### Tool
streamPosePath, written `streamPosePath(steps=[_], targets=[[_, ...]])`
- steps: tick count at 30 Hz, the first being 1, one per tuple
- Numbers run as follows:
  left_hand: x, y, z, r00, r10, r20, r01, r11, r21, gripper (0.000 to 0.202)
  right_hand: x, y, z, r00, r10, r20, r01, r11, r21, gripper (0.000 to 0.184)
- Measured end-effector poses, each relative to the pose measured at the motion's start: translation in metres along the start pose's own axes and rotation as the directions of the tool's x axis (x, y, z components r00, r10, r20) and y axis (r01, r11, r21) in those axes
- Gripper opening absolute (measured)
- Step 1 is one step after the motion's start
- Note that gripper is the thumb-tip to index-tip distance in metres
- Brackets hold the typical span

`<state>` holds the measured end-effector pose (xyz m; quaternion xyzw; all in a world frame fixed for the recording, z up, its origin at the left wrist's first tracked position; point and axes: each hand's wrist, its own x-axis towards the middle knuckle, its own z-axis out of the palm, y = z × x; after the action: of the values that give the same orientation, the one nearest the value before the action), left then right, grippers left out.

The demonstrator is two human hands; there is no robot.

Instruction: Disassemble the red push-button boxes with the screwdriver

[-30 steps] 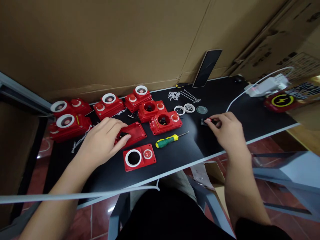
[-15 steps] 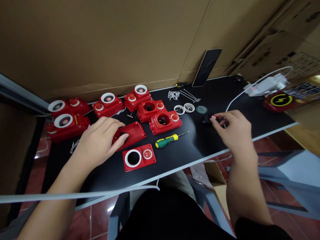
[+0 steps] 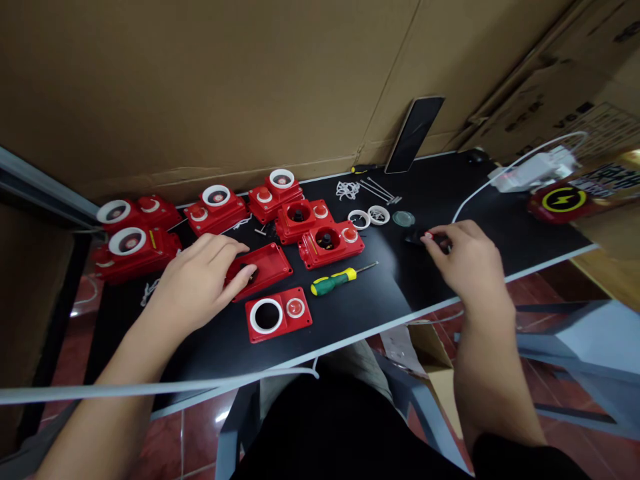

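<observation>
My left hand (image 3: 203,277) curls round the left end of an open red box base (image 3: 270,264), with the thumb over its near side and the fingers at the far side. A small black part (image 3: 251,273) shows beside the thumb inside the base. My right hand (image 3: 463,257) is closed in a pinch on a small black and red thing (image 3: 414,237) at the right of the table; its kind is unclear. Near my left hand lies a red cover (image 3: 303,325) with a white ring and a red button. A green and yellow screwdriver (image 3: 334,281) rests between the hands.
Red alarm boxes (image 3: 216,217) stand in the back left; two open ones (image 3: 327,257) sit mid-table. Behind are white rings (image 3: 379,215), a clear disc (image 3: 403,219), white cord (image 3: 347,191), long screws and a leaning phone (image 3: 414,135). A white cable (image 3: 480,190) crosses the right side.
My right hand has shifted slightly, and more of a dark red part shows between its fingers. The left thumb has moved a little, uncovering more of the black part.
</observation>
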<state>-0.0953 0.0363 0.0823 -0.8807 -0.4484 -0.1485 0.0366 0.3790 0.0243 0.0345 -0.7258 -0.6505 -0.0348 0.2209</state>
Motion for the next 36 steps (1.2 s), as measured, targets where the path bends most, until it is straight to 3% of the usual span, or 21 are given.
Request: streamPosePath(steps=[8,16,24,36], targets=[[-0.002,-0.001,-0.004,1.0,-0.01,-0.027,0.011,1.0,0.015,0.038,0.013,-0.009,-0.001,0.998,-0.036,0.059,0.048,0.971,-0.232,0.027],[-0.001,-0.011,-0.01,0.995,-0.104,-0.002,0.104,0.994,0.038,0.037,0.017,-0.013,-0.005,0.992,-0.068,0.106,0.099,0.943,-0.319,0.028],[-0.003,-0.021,-0.012,0.995,-0.101,-0.018,0.101,0.995,-0.011,0.023,0.019,-0.022,-0.012,0.991,-0.079,0.103,0.107,0.947,-0.303,0.031],[-0.002,-0.02,-0.014,1.0,-0.006,0.003,0.006,0.999,0.054,0.034,0.018,-0.018,-0.013,0.986,0.01,0.165,0.036,0.962,-0.271,0.028]])
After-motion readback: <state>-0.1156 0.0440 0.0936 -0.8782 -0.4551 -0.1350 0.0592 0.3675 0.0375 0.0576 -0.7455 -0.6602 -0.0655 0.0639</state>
